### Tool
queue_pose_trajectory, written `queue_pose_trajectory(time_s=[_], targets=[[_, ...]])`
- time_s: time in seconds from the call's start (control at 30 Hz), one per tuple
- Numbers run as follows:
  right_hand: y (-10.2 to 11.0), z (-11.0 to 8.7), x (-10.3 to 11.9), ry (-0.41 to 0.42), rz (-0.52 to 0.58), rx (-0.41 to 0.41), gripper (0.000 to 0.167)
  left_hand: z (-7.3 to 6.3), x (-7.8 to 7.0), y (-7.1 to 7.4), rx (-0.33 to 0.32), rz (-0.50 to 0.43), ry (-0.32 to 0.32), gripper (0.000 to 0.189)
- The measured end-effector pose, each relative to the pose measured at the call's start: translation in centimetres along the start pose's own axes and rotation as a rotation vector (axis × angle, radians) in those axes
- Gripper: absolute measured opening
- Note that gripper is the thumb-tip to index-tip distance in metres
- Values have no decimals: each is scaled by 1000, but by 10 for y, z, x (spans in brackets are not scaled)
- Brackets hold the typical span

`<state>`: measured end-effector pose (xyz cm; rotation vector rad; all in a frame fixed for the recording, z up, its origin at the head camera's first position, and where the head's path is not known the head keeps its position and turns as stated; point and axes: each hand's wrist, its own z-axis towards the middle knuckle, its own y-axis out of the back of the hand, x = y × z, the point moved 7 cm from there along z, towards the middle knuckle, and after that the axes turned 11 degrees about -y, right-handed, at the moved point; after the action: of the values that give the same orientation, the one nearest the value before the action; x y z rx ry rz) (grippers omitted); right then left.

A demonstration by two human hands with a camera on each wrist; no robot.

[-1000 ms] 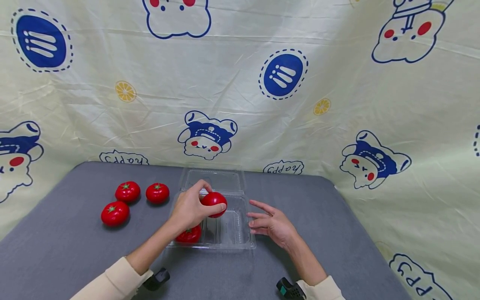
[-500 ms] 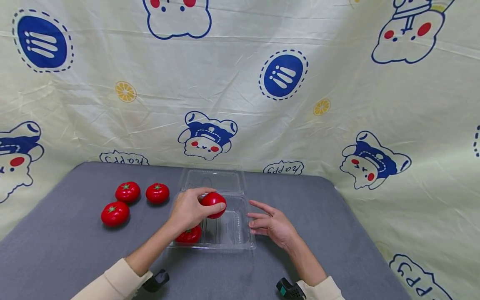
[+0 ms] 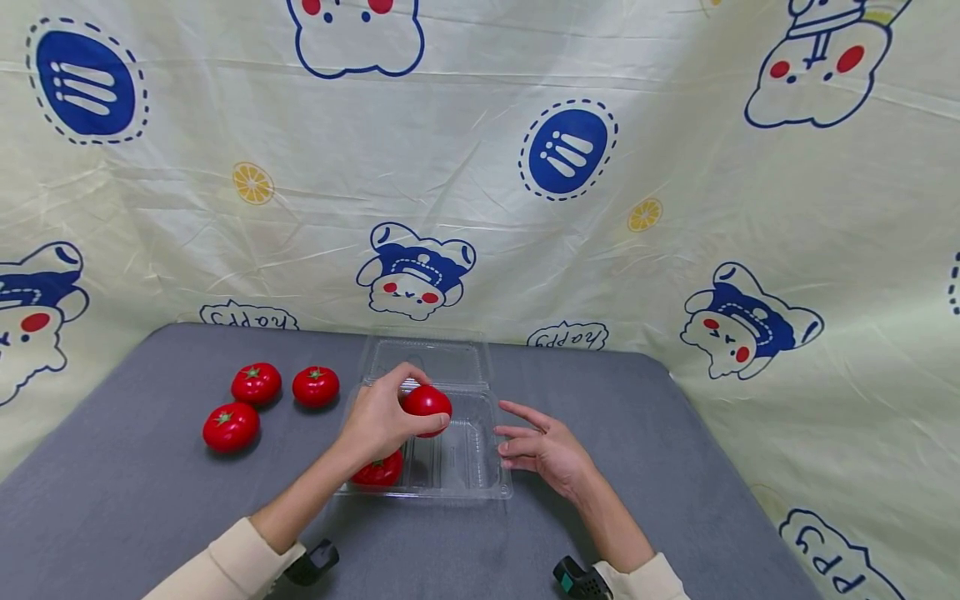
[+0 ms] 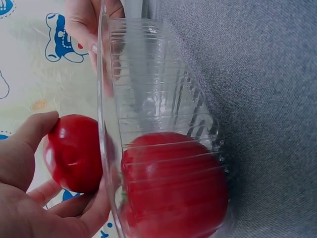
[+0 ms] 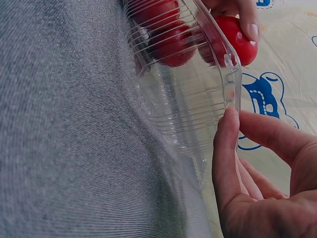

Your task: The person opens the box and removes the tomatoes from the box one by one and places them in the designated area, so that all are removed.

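Observation:
My left hand [image 3: 382, 417] grips a red tomato [image 3: 426, 408] between thumb and fingers. It holds it above the clear plastic clamshell container [image 3: 472, 487], whose lid [image 3: 427, 360] lies back. Inside the front left of the container sits another tomato [image 3: 377, 471]; its red side [image 4: 173, 188] shows large through the ribbed wall in the left wrist view. At the container's right edge is my right hand [image 3: 551, 454], fingers mostly straight and fingertips [image 5: 229, 121] at the rim. Two red shapes show through the plastic in the right wrist view; whether both are inside I cannot tell.
Three more tomatoes stand left of the container on the grey tabletop [image 3: 135, 500]: one at the back [image 3: 256, 383], one nearer the container [image 3: 316, 387], one in front [image 3: 231, 427]. A printed cloth backdrop [image 3: 487, 275] rises behind the table.
The left index finger straightens forward half a second ago and is bent again now. The held tomato shifts only very slightly. My right hand has not visibly moved.

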<state>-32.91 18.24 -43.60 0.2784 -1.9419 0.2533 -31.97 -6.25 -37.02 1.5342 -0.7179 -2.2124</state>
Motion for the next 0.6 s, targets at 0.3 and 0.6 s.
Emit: queue_pose_trajectory(time_s=[0.3, 0.6], targets=[[0, 0, 0, -1, 2, 4, 75, -1, -1, -2, 10, -20, -1, 60], [0, 0, 0, 3, 3, 11, 76, -1, -2, -1, 0, -22, 3, 58]])
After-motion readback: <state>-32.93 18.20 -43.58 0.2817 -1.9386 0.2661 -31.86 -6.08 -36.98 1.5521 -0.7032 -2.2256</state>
